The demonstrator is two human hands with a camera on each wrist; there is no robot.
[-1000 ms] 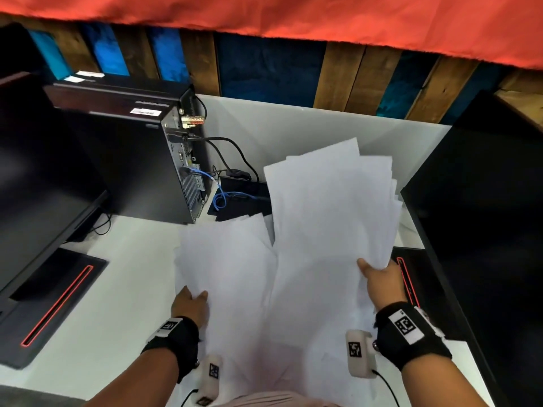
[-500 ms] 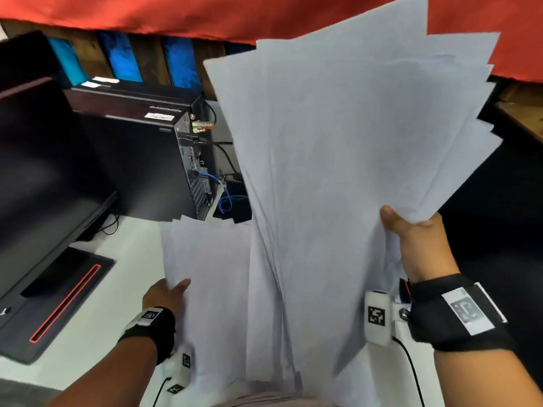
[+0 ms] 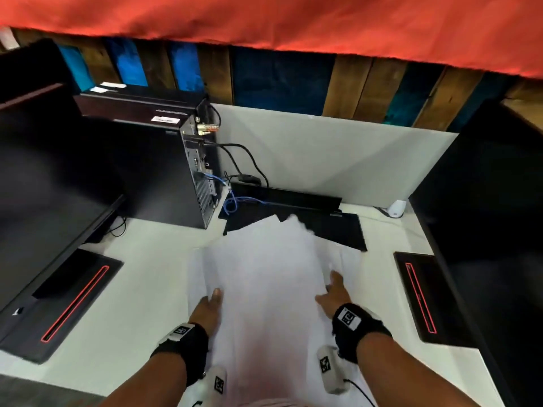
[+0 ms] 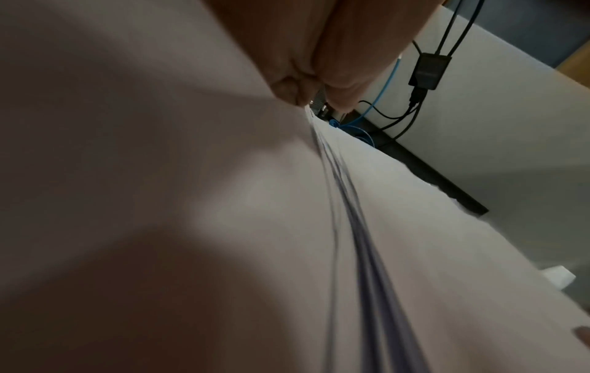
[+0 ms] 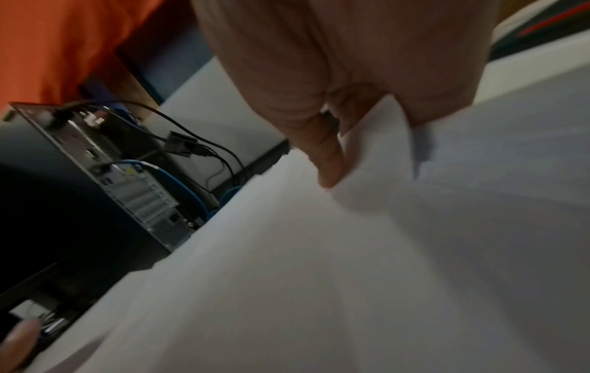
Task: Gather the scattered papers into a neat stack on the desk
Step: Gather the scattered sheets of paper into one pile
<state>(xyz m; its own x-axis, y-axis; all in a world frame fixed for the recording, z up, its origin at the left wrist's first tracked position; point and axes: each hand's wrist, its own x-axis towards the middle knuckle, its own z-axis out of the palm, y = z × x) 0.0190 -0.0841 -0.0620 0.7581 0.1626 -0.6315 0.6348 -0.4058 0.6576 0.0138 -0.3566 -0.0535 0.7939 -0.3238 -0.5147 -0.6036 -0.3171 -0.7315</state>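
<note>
A rough pile of white papers lies on the white desk, its sheets fanned and uneven at the far end. My left hand grips the pile's left edge, with the thumb on top and the fingers against the sheet edges. My right hand holds the right edge, thumb spread over the top sheet. In the right wrist view a sheet corner slips between its fingers. Both hands and the papers are blurred by motion.
A black computer tower with black and blue cables stands at the back left. Black monitors flank the desk: one on the left, one on the right. Their red-lined bases sit beside the papers. A black mat lies behind the pile.
Half a second ago my right hand held a fanned bundle up high. The bundle has come down onto the sheets by my left hand, and both hands have moved in to the pile's sides.
</note>
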